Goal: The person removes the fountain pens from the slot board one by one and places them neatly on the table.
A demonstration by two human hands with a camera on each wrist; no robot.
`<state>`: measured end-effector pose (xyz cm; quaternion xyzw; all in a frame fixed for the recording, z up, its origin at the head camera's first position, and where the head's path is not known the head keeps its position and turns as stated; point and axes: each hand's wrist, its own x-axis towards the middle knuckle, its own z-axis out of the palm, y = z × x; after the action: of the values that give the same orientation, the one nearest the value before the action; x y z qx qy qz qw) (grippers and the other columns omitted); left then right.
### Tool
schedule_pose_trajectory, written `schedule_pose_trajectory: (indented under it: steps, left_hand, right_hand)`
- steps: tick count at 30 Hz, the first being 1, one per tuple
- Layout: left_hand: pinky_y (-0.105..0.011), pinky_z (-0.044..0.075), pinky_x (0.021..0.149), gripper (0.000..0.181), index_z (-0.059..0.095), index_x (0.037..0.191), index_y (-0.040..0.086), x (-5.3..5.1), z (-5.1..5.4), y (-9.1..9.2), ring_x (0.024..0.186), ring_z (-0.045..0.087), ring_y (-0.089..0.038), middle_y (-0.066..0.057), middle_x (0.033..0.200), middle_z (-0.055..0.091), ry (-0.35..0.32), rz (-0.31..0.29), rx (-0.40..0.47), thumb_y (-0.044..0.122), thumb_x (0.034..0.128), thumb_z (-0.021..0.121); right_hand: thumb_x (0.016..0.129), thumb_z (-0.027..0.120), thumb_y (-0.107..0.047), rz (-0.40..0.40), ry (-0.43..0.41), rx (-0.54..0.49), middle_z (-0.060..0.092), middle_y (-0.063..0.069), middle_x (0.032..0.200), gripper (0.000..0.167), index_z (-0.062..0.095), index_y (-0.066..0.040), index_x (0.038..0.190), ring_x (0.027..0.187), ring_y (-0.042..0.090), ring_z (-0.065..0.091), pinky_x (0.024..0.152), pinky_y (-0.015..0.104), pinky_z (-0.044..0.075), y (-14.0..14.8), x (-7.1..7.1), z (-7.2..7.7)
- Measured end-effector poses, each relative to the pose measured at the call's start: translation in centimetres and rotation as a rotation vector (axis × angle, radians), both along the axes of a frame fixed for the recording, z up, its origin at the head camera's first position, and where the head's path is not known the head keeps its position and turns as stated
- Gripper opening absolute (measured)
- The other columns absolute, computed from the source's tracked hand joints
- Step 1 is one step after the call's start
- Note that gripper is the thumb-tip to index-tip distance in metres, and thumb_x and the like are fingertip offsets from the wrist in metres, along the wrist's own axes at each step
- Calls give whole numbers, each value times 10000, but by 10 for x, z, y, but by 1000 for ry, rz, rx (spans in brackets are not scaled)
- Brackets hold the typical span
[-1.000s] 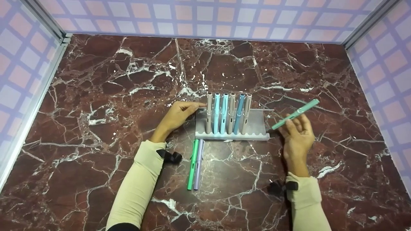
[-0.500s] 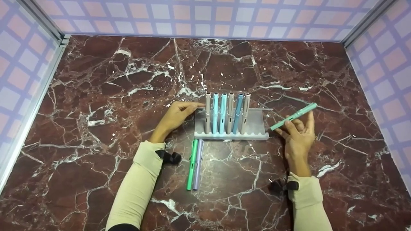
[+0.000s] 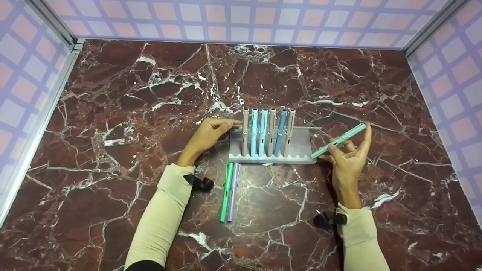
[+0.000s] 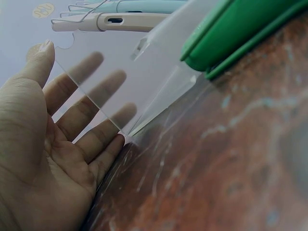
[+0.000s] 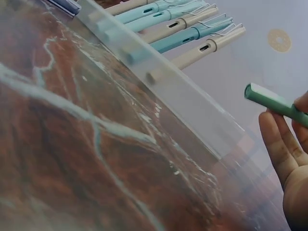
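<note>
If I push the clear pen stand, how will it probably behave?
The clear pen stand is probably stiff: its thin panel looks flat under six leaning pens. It may slide, since the table looks glossy. The pens could shift, as nothing visible clamps them in the notches.

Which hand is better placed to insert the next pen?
Likely the right hand: it holds the mint-green pen near the stand, beside free notches; the left hand is at the stand's left edge.

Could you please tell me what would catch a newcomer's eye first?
Probably the row of six pens propped on the clear rack. Next might come the vivid green pen lying beside a lilac pen in front of the rack, then the pale green pen in the right hand, by the rack's right end.
</note>
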<state>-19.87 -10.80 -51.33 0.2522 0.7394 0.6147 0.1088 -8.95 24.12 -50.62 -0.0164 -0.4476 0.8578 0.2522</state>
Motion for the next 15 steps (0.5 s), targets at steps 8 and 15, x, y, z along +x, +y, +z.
schedule_pose_trajectory:
  steps: [8,15]
  left_hand:
    - [-411,463,1081,283,689,1196,-16,0,2,1,1199,632,-349,-205,1198,701,-26,1,3,146,1058,503]
    - [-388,474,1069,465,693,1204,4,1,1,-1,1173,651,-321,-171,1195,712,-9,-7,7,407,1039,528]
  right_hand:
    - [825,590,275,9,23,51,641,249,845,933,192,-129,1566,704,292,687,485,407,590,-8,4,-1]
    - [844,601,241,40,45,109,670,239,807,799,252,-67,1494,680,286,705,462,368,579,-14,4,-3]
